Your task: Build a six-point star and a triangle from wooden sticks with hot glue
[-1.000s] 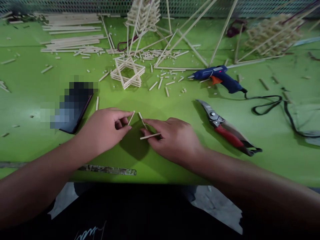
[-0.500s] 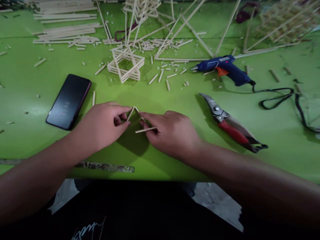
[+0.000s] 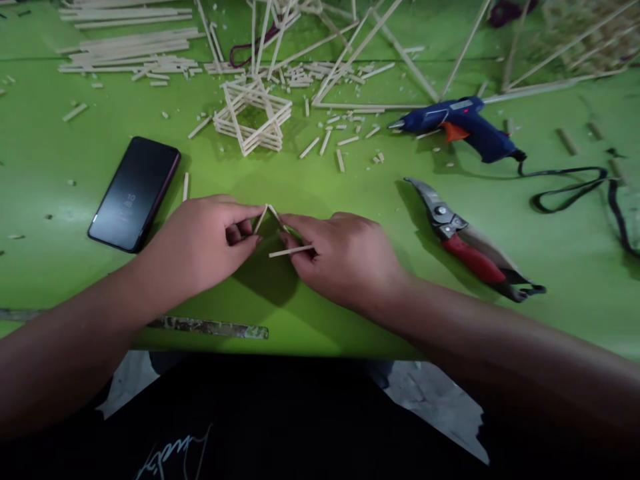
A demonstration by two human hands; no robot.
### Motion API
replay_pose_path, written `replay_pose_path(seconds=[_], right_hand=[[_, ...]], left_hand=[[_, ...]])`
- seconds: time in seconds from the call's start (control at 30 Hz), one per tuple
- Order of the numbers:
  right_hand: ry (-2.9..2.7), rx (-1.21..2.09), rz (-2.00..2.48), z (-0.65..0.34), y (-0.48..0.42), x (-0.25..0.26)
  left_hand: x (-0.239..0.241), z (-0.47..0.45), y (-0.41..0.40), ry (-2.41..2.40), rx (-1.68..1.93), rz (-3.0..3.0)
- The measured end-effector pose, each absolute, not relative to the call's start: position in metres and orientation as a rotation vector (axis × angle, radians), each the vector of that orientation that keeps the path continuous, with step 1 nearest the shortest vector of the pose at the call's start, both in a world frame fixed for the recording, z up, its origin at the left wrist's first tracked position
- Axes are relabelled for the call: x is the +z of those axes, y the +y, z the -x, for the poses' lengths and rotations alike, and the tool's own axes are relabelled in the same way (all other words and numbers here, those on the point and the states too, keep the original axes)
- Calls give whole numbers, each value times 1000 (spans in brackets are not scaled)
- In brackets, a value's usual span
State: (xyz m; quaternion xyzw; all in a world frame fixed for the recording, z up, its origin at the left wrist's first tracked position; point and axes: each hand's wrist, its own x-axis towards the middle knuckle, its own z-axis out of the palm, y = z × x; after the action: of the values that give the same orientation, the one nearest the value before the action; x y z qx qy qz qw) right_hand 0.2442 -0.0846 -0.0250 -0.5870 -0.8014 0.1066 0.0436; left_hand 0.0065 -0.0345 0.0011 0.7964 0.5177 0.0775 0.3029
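My left hand [image 3: 203,243] pinches one short wooden stick [image 3: 261,219] that leans up to the right. My right hand [image 3: 345,257] pinches a second short stick [image 3: 277,217] that leans the other way. The two tips meet in a peak just above the green table [image 3: 350,200]. A third short stick [image 3: 291,251] lies level under my right fingers, sticking out to the left. Both hands rest on the table near its front edge.
A dark phone [image 3: 134,193] lies left of my hands. Red-handled cutters [image 3: 467,243] lie to the right, a blue glue gun [image 3: 457,123] with its black cord behind them. A stacked stick star [image 3: 253,120], loose stick bits and long sticks [image 3: 125,50] fill the back.
The two leaning sticks, apart a second ago, now touch at their tips. The view has tilted down a little, so everything sits higher in the picture.
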Motion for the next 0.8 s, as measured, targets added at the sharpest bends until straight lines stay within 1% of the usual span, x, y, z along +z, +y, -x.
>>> replay_pose_path(seconds=[0.5, 0.8], right_hand=[[-2381, 298, 1671, -248, -86, -32], [-2381, 317, 1683, -249, -86, -32]], left_hand=[[1, -8, -37, 1383, 201, -2144], [3, -10, -37, 1380, 187, -2150]])
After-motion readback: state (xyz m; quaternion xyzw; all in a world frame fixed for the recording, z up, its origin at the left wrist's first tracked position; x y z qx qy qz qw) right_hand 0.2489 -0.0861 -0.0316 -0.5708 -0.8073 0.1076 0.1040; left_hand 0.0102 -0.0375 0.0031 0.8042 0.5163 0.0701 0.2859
